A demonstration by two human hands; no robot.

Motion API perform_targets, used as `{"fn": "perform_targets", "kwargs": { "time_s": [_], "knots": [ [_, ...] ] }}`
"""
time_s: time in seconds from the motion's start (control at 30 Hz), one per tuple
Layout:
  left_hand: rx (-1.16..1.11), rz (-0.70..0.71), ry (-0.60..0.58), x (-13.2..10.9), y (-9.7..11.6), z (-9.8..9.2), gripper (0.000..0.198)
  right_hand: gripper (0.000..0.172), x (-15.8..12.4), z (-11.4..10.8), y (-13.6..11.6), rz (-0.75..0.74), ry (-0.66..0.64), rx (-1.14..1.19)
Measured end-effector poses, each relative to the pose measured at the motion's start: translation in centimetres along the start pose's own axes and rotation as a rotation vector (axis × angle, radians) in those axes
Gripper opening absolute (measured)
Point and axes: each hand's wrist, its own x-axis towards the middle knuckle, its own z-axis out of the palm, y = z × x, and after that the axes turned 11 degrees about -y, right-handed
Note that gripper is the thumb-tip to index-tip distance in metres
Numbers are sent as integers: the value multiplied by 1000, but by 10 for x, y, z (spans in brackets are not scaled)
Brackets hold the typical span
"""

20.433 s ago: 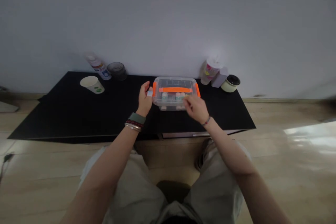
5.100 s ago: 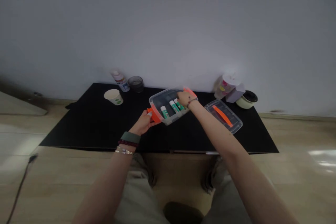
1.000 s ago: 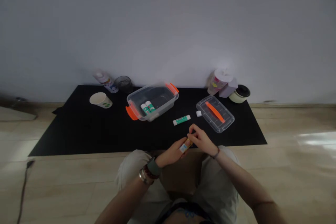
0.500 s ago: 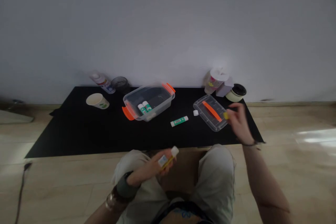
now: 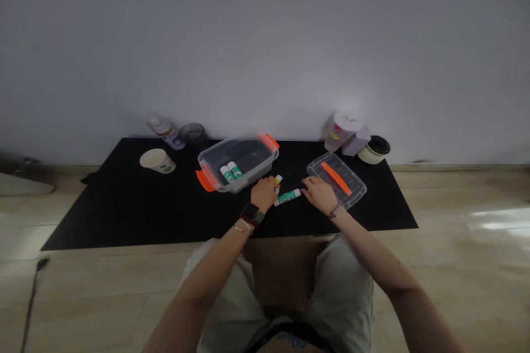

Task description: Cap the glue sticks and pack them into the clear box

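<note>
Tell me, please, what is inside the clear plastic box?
The clear plastic box holds two green-labelled glue sticks; the floor beneath them is covered, so whatever lies there cannot be seen.

Glue stick (image 5: pixel 287 197): green label, my view of its lettering too small to read.
Spray bottle (image 5: pixel 165 133): printed label, no words I can make out.
Paper cup (image 5: pixel 157 161): green mark, nothing I can read.
</note>
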Motion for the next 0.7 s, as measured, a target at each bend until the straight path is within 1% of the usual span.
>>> {"fn": "perform_targets", "kwargs": {
  "time_s": [0.1, 0.17, 0.23, 0.3, 0.4, 0.47, 0.53, 0.6, 0.63, 0.7],
  "knots": [
    [9, -12, 11, 18, 5, 5, 33, 32, 10, 4, -20, -227, -62, -87],
    [2, -27, 7, 26, 5, 8, 34, 29, 19, 8, -29, -299, -95, -149],
    [-10, -45, 11, 29, 4, 8, 35, 31, 27, 9, -31, -303, -104, -190],
    [-22, -61, 16, 28, 3, 5, 38, 33, 34, 6, -27, -281, -99, -213],
    [-18, -75, 6, 15, 0, -3, 42, 33, 39, -4, -11, -244, -106, -218],
    [-6, -79, -22, 2, -3, -9, 43, 34, 42, -16, -1, -205, -107, -192],
    [-9, -73, -74, -10, -7, -13, 46, 36, 46, -34, 6, -137, -54, -135],
    [-28, -49, -121, -19, -9, -13, 51, 37, 53, -58, 5, -76, 83, -43],
    [-38, -31, -130, -22, -10, -11, 53, 37, 58, -72, 1, -71, 173, 11],
    [-51, 1, -113, -26, -9, -7, 56, 37, 72, -100, -19, -126, 337, 115]
  ]
}}
